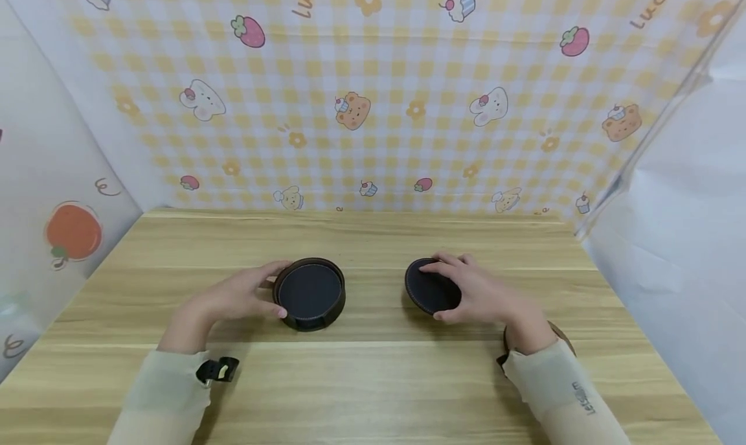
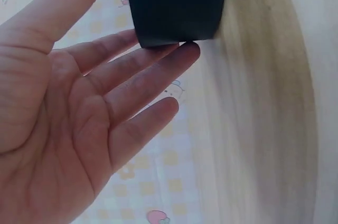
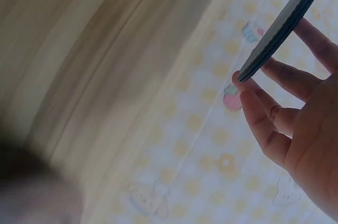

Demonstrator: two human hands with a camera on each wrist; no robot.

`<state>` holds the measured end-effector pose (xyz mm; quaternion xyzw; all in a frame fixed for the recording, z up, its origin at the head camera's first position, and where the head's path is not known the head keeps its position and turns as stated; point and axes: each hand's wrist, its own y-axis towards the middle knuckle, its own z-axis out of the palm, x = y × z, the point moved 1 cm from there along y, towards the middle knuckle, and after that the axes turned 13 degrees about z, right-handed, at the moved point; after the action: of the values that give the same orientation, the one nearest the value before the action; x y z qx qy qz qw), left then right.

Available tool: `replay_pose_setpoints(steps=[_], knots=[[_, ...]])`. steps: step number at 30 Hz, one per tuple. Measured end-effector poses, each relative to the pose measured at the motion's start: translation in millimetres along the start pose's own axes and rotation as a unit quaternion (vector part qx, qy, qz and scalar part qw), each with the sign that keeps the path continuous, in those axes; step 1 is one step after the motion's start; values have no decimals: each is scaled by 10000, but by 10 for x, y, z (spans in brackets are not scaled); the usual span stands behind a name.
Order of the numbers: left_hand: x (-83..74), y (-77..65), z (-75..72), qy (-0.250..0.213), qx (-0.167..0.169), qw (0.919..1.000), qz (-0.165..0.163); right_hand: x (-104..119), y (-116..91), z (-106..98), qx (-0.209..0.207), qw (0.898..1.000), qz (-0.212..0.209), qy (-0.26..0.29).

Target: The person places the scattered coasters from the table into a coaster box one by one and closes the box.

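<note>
A round black coaster holder (image 1: 311,291) stands left of the middle of the table, with a dark stitched coaster lying inside its rim. My left hand (image 1: 247,294) holds its left side, thumb at the front and fingers behind; in the left wrist view the fingertips (image 2: 189,52) meet the holder's edge (image 2: 177,7). To the right, my right hand (image 1: 474,289) grips a round black coaster (image 1: 428,288) by its right side. The right wrist view shows this coaster (image 3: 285,26) tilted and nearly edge-on, fingers against its dark face.
A round brown-edged thing (image 1: 562,335) lies under my right wrist, mostly hidden by the sleeve. The wooden table (image 1: 373,380) ends at a yellow checked cloth (image 1: 384,63) hung behind it. White sheets (image 1: 682,238) close off both sides.
</note>
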<state>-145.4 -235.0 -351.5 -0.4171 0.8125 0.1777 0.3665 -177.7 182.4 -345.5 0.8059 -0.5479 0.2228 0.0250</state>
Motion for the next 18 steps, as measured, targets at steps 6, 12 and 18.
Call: replay_pose_setpoints(steps=[6, 12, 18], knots=[[-5, 4, 5, 20, -135, 9999, -28, 285, 138, 93, 130, 9995, -292, 20], [8, -5, 13, -56, -112, 9999, -64, 558, 281, 204, 383, 9977, -548, -93], [20, -1, 16, 11, -60, 10000, -77, 823, 415, 268, 507, 9939, -964, -173]])
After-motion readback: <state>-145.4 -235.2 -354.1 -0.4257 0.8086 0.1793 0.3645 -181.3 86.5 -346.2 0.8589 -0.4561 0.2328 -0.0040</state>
